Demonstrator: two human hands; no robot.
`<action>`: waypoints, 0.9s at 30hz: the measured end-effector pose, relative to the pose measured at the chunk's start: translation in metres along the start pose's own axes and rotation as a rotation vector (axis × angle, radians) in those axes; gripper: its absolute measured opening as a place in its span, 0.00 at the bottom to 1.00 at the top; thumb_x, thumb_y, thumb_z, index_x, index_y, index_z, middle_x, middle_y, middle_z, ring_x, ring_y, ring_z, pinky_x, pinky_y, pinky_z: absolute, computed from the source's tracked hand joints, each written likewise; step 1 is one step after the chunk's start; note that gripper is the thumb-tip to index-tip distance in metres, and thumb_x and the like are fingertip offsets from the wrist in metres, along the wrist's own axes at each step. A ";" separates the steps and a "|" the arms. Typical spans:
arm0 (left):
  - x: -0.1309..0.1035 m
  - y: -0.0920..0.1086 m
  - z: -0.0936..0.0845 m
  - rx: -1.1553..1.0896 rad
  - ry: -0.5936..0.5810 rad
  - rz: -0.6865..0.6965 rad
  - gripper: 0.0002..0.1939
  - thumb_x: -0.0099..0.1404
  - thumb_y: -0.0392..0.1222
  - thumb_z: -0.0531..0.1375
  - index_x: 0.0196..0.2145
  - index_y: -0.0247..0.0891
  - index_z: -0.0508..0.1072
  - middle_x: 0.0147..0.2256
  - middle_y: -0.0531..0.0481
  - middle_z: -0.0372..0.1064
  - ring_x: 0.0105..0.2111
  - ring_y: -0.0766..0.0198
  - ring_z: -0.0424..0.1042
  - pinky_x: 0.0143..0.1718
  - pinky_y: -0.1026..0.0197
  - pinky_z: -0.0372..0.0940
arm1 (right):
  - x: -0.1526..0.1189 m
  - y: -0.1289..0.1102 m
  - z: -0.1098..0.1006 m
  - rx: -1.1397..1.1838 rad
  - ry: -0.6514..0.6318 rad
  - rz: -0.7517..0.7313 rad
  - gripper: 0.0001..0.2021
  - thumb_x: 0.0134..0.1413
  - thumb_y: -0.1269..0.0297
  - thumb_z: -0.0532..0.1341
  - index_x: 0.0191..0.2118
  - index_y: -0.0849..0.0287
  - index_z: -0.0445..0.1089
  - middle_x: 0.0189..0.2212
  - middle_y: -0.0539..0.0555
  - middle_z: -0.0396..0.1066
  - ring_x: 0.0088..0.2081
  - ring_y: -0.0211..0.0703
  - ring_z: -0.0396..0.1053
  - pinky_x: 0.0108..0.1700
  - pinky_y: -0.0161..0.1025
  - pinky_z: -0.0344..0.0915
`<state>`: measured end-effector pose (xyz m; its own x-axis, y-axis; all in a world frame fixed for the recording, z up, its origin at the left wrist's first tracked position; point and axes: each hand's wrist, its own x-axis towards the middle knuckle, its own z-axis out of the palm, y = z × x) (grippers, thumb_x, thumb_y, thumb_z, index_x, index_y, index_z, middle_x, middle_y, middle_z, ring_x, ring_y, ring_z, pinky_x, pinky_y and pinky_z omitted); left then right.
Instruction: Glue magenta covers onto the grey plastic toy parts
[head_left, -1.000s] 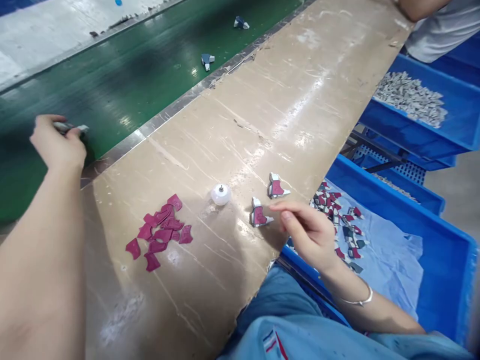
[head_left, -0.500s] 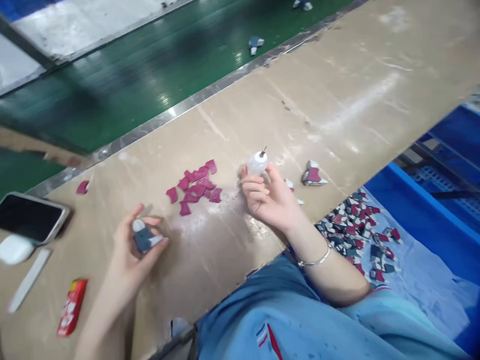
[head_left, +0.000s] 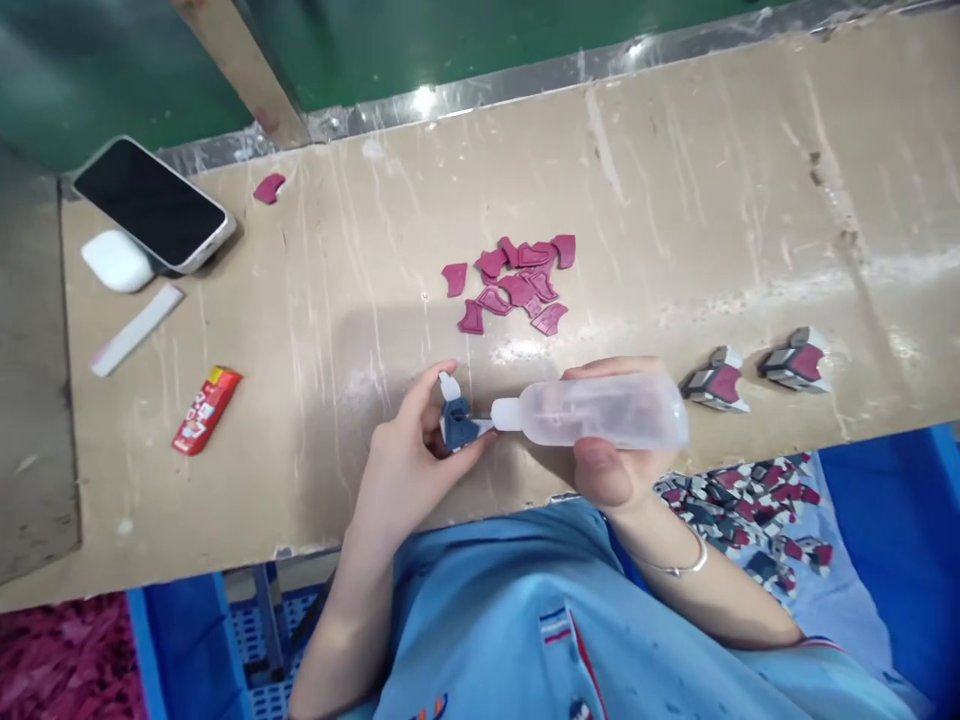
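Between the thumb and fingers of my left hand is a small dark blue and white plastic part. My right hand is wrapped round a translucent squeeze bottle that lies nearly level. Its white cap points left, and the thin tip reaches the plastic part; whether it touches, I cannot tell. Just beyond my hands lies a loose pile of maroon plastic pieces. Right of the bottle stand two assembled parts, a nearer one and a farther one, each with a maroon piece on it.
On the left of the table lie a phone, a white case, a pale strip and a red packet. Below the right edge, a blue bin holds many assembled parts. Maroon pieces fill a container at lower left.
The bottle has swung from upright to nearly level, its tip now at the blue part. My hands have come together. The view has turned, showing both assembled parts fully.
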<state>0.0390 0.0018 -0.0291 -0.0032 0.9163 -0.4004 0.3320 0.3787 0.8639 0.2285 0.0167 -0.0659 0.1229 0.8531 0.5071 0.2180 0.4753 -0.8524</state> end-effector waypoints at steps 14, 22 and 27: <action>0.000 0.001 0.000 -0.026 0.002 0.018 0.34 0.59 0.42 0.73 0.64 0.47 0.76 0.23 0.63 0.68 0.22 0.66 0.67 0.28 0.65 0.68 | -0.002 -0.005 -0.002 -0.277 -0.001 -0.024 0.21 0.72 0.37 0.60 0.45 0.50 0.73 0.36 0.56 0.77 0.31 0.49 0.78 0.29 0.47 0.76; 0.001 0.001 0.000 -0.033 -0.003 0.004 0.34 0.59 0.42 0.73 0.63 0.49 0.76 0.22 0.63 0.67 0.22 0.64 0.69 0.27 0.64 0.68 | -0.003 -0.011 -0.005 -0.219 -0.019 0.001 0.17 0.71 0.41 0.64 0.48 0.49 0.76 0.36 0.55 0.78 0.30 0.49 0.78 0.27 0.47 0.75; 0.001 -0.003 0.002 -0.044 0.008 0.025 0.33 0.60 0.45 0.74 0.63 0.48 0.76 0.23 0.63 0.70 0.22 0.65 0.70 0.27 0.65 0.69 | -0.001 -0.012 -0.003 -0.213 -0.001 -0.010 0.16 0.72 0.42 0.65 0.49 0.48 0.76 0.37 0.54 0.77 0.30 0.47 0.79 0.28 0.45 0.76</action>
<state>0.0398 0.0015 -0.0331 -0.0027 0.9264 -0.3765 0.2901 0.3610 0.8863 0.2284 0.0095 -0.0562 0.1190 0.8490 0.5148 0.4193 0.4270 -0.8011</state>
